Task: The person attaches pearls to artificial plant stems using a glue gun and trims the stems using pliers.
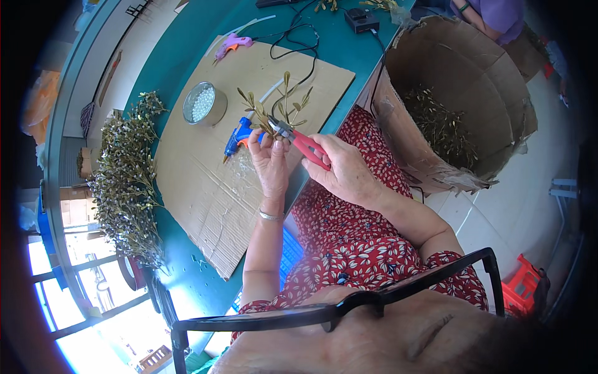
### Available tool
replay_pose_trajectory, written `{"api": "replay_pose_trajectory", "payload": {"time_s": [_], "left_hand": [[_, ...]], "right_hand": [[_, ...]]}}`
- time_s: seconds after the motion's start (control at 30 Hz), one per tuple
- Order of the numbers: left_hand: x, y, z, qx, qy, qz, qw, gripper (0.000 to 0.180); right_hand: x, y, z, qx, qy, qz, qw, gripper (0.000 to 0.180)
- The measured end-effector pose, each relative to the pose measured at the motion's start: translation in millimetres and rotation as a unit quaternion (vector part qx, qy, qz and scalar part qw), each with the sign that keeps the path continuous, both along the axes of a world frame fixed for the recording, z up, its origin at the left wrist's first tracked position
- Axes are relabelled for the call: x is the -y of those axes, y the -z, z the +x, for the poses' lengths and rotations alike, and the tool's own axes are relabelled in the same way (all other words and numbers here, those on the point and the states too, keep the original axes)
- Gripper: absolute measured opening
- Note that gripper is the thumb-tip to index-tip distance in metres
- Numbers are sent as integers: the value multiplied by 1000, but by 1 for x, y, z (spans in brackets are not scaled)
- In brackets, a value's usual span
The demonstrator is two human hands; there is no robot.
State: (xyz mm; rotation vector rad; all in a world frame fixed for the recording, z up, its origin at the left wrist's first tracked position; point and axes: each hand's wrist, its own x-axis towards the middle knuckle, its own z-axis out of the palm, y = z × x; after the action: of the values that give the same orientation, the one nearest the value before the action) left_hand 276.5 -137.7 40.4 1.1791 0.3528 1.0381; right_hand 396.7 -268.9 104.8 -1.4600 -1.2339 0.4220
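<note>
My left hand [271, 165] pinches a small artificial sprig [261, 118] with olive-gold leaves, held up over the cardboard sheet. In my right hand [349, 171] is a pair of red-handled pliers [308, 148]. Their metal jaws meet the sprig just above my left fingertips; whether they are closed on a stem I cannot make out. Right behind my left fingers a blue glue gun [237, 138] lies on the sheet, its nozzle toward the lower left. Thin clear glue strands are beside it.
The cardboard sheet [199, 181] covers part of a green table [167, 75]. On it are a tin [219, 111] of pearly beads and a pink glue gun [233, 45] with cables. Leafy stems [128, 168] are heaped left. A large carton [492, 68] with sprigs stands right, near another person [501, 15].
</note>
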Motion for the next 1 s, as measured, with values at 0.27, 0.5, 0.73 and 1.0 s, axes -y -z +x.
{"api": "replay_pose_trajectory", "payload": {"time_s": [0.27, 0.5, 0.73, 1.0], "left_hand": [[3, -1, 5, 15, -9, 28, 999, 42], [21, -11, -17, 48, 3, -22, 999, 33], [-7, 7, -19, 52, -16, -46, 997, 32], [1, -13, -50, 11, -43, -52, 998, 28]], "right_hand": [[5, -7, -8, -43, 1, 9, 999, 35], [18, -15, -8, -87, -50, -15, 995, 36], [-9, 9, -23, -42, -18, 5, 999, 36], [-4, -6, -59, -72, -34, -19, 997, 33]]}}
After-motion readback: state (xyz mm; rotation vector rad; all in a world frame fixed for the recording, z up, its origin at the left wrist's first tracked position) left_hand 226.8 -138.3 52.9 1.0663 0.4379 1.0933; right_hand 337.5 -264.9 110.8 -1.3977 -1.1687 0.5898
